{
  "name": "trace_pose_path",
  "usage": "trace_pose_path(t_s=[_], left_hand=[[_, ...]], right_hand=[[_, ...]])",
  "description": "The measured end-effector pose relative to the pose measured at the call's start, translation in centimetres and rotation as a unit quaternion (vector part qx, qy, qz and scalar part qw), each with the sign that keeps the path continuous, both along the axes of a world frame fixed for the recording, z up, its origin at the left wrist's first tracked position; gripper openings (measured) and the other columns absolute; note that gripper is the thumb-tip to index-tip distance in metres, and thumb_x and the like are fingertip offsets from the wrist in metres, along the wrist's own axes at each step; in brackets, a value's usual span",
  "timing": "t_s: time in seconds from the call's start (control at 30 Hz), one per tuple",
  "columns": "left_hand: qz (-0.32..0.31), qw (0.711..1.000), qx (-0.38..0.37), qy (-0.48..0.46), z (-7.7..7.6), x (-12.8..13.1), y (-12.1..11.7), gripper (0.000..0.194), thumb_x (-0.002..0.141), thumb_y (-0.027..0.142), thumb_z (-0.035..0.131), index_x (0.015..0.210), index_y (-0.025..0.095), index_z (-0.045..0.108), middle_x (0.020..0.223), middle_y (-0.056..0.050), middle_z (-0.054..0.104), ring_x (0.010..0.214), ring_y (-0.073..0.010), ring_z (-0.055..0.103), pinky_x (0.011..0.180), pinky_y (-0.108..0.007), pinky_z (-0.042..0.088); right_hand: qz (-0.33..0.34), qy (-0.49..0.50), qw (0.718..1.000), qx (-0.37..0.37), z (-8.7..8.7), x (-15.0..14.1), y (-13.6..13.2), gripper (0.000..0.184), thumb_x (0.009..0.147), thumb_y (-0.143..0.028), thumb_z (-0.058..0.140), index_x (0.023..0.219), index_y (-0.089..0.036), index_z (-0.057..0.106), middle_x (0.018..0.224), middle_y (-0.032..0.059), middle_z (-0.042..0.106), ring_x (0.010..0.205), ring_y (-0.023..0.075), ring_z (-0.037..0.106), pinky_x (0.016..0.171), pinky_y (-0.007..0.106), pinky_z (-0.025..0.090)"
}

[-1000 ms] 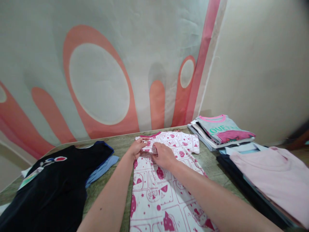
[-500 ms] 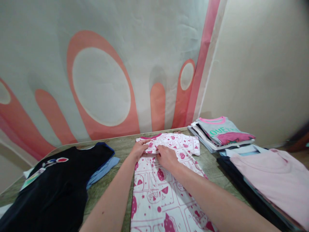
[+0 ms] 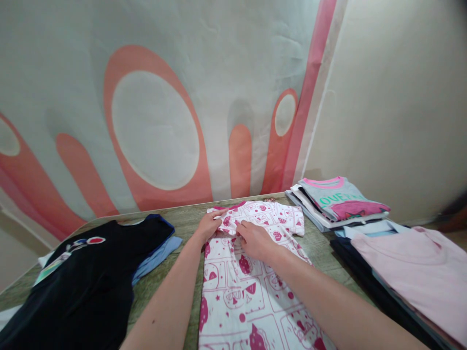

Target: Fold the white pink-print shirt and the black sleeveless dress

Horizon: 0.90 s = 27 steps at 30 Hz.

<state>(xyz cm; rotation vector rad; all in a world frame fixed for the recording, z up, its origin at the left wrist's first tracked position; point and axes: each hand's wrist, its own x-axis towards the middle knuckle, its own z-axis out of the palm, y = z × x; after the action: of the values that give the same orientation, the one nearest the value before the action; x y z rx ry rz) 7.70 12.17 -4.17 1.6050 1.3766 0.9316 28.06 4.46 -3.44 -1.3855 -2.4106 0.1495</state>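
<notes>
A white short-sleeved nightdress [image 3: 233, 296] with a dark pink print lies lengthwise in front of me, its collar at the far end. Its left sleeve is turned inward over the chest, while the right sleeve [image 3: 297, 221] sticks out flat. My left hand [image 3: 208, 226] rests on the left shoulder edge, fingers stretched out over the cloth below the collar. At the middle of the chest, the curled fingers of my right hand [image 3: 256, 240] pinch the edge of the turned-in sleeve. The fingertips of that hand are partly hidden.
A black T-shirt [image 3: 87, 272] lies spread out on the left over a blue garment [image 3: 156, 258]. Folded clothes stand in two stacks on the right, one topped by a grey shirt [image 3: 339, 194], the nearer by a pink shirt [image 3: 408, 272]. A printed wall sheet [image 3: 219, 73] backs the wooden surface [image 3: 189, 216].
The turned-in sleeve bulges a little more between my hands, and my right hand has shifted slightly. The whole view has moved slightly; the other clothes stay put.
</notes>
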Motion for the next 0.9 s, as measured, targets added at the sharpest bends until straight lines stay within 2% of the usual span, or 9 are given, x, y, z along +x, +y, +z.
trace_pose_path(t_s=[0.1,0.17,0.23,0.33,0.43,0.53,0.63,0.77,0.9], left_hand=[[-0.009,0.998,0.035,0.055,-0.2,-0.4,0.3,0.036,0.069,0.02,0.058,0.1,0.016,0.075,0.046,0.006,0.046,0.041,-0.0091,0.035,0.044,-0.02,0.03],[-0.01,0.99,0.082,0.119,-0.3,-0.4,0.5,0.027,0.071,0.021,0.058,0.09,0.018,0.077,0.054,0.002,0.054,0.051,-0.0126,0.046,0.053,-0.022,0.038],[0.001,0.972,0.14,0.187,-0.3,-0.3,0.4,0.022,0.071,0.017,0.058,0.085,0.019,0.076,0.07,-0.002,0.062,0.067,-0.0168,0.055,0.066,-0.025,0.044],[0.026,0.94,0.231,0.25,0.0,0.4,0.1,0.028,0.068,0.006,0.055,0.087,0.02,0.071,0.091,-0.005,0.062,0.09,-0.0209,0.057,0.084,-0.031,0.044],[-0.004,0.928,0.287,0.239,0.3,1.5,-0.2,0.036,0.071,0.0,0.047,0.093,0.019,0.067,0.1,-0.006,0.059,0.102,-0.0205,0.055,0.094,-0.033,0.042],[-0.051,0.934,0.288,0.206,-0.1,2.3,0.1,0.04,0.078,0.002,0.043,0.106,0.02,0.066,0.109,-0.007,0.059,0.108,-0.0197,0.054,0.098,-0.032,0.04],[-0.07,0.946,0.245,0.201,-1.4,2.3,0.7,0.046,0.08,0.003,0.042,0.113,0.025,0.066,0.124,-0.006,0.056,0.109,-0.0192,0.055,0.096,-0.031,0.041],[-0.053,0.949,0.214,0.227,-2.4,2.0,1.3,0.034,0.08,0.009,0.048,0.099,0.028,0.07,0.136,-0.003,0.05,0.106,-0.0214,0.056,0.091,-0.033,0.042],[-0.035,0.936,0.214,0.275,-2.1,2.3,1.5,0.024,0.082,0.011,0.049,0.091,0.024,0.066,0.139,-0.004,0.047,0.108,-0.0229,0.055,0.088,-0.033,0.042]], right_hand=[[0.027,0.022,0.999,-0.001,-0.4,-0.1,0.4,0.018,0.078,-0.01,0.051,0.088,-0.021,0.061,0.097,0.004,0.062,0.095,0.0191,0.056,0.08,0.028,0.039],[0.003,0.057,0.998,0.0,-0.7,-0.2,0.7,0.018,0.08,-0.009,0.049,0.083,-0.021,0.061,0.091,0.0026,0.062,0.092,0.0176,0.056,0.081,0.027,0.039],[-0.046,0.104,0.993,0.006,-1.1,-0.2,1.1,0.019,0.083,-0.009,0.046,0.085,-0.021,0.061,0.091,0.0018,0.062,0.09,0.0161,0.056,0.08,0.025,0.04],[-0.082,0.144,0.986,0.022,-1.6,-0.1,1.6,0.019,0.086,-0.012,0.047,0.096,-0.021,0.061,0.097,0.0027,0.062,0.093,0.016,0.056,0.081,0.025,0.04],[-0.057,0.137,0.988,0.028,-2.0,-0.1,1.9,0.02,0.088,-0.013,0.048,0.101,-0.02,0.062,0.102,0.0045,0.062,0.098,0.0165,0.055,0.084,0.024,0.04],[-0.063,0.116,0.991,0.018,-2.1,-0.4,2.0,0.021,0.09,-0.017,0.048,0.104,-0.02,0.064,0.101,0.006,0.063,0.099,0.0175,0.055,0.086,0.026,0.039],[-0.09,0.091,0.992,0.002,-2.0,-0.7,2.0,0.02,0.09,-0.02,0.049,0.101,-0.019,0.065,0.096,0.0067,0.064,0.096,0.0188,0.056,0.084,0.028,0.039],[-0.115,0.062,0.991,0.004,-1.8,-1.2,1.9,0.015,0.087,-0.022,0.051,0.091,-0.019,0.066,0.089,0.0069,0.065,0.089,0.0201,0.058,0.08,0.03,0.038],[-0.128,0.058,0.99,0.012,-1.6,-1.5,1.6,0.015,0.086,-0.028,0.053,0.08,-0.019,0.064,0.084,0.0058,0.066,0.085,0.0201,0.058,0.076,0.03,0.037]])
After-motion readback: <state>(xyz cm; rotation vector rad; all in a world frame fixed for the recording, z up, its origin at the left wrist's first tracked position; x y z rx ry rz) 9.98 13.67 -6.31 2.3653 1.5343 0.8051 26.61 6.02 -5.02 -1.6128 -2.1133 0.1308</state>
